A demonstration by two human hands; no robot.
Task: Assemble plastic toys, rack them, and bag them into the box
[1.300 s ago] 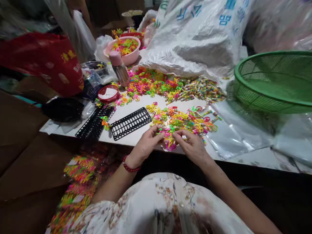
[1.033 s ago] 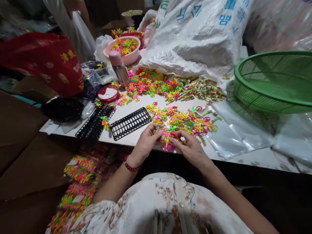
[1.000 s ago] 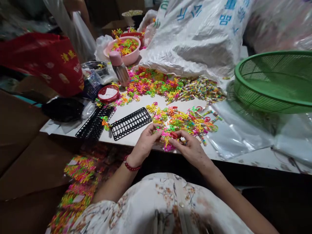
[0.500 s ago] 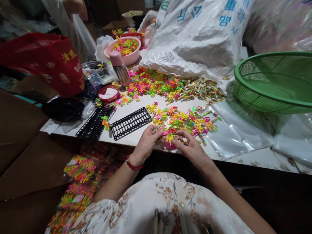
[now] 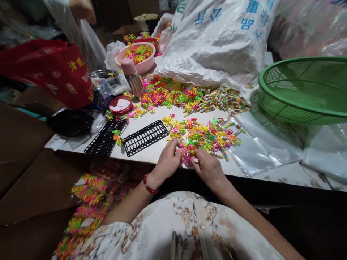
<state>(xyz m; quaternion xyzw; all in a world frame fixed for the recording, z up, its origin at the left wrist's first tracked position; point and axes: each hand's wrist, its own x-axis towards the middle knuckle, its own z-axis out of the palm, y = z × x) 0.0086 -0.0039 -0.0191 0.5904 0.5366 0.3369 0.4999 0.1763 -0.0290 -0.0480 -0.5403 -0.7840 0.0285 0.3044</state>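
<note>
My left hand (image 5: 170, 159) is closed, with thumb and fingers pinched at the table's front edge. Facing it, my right hand (image 5: 208, 165) is also closed, its fingertips pinching from the other side. Between them are small pink and red plastic toy pieces (image 5: 187, 154), partly covered by my fingers; their exact shape is hard to make out. Just beyond my hands lies a loose pile of bright toy pieces (image 5: 206, 133) with patterned tubes among them. A black slotted plastic rack (image 5: 146, 137) lies to the left of my left hand.
More black racks (image 5: 104, 139) lie at left. Behind are a heap of toy pieces (image 5: 168, 94), patterned tubes (image 5: 223, 101), a pink-capped flask (image 5: 132, 77) and a pink basin (image 5: 146, 65). Clear plastic bags (image 5: 260, 148) and a green basket (image 5: 300, 104) are at right.
Both hands have lowered slightly and their fingers have curled in more. The yellow piece that showed between them is now hidden, and pink and red pieces show there.
</note>
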